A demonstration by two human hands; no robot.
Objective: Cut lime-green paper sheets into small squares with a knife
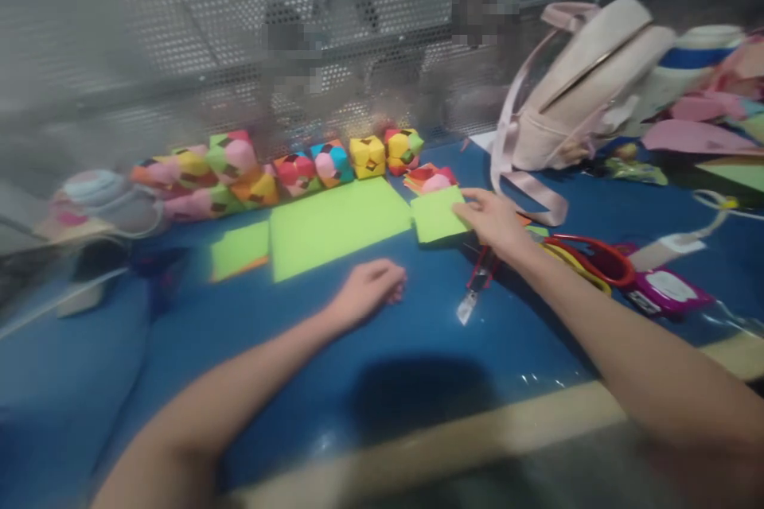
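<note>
My right hand (493, 216) reaches over the blue table (370, 366) and pinches the right edge of a small green paper square (438, 215). My left hand (370, 288) rests on the table with its fingers curled in and nothing visible in them, just below a large green paper sheet (337, 224). Another small green paper (239, 250) lies to the left of the large sheet. A row of colourful folded paper cubes (280, 163) stands behind the sheets along a perforated metal wall.
A beige backpack (582, 87) stands at the back right beside piles of coloured paper (710, 131). Red scissors (590, 254), a lanyard clip (474, 294) and a pink packet (668, 290) lie right of my arm. A pale strip runs along the table's front edge.
</note>
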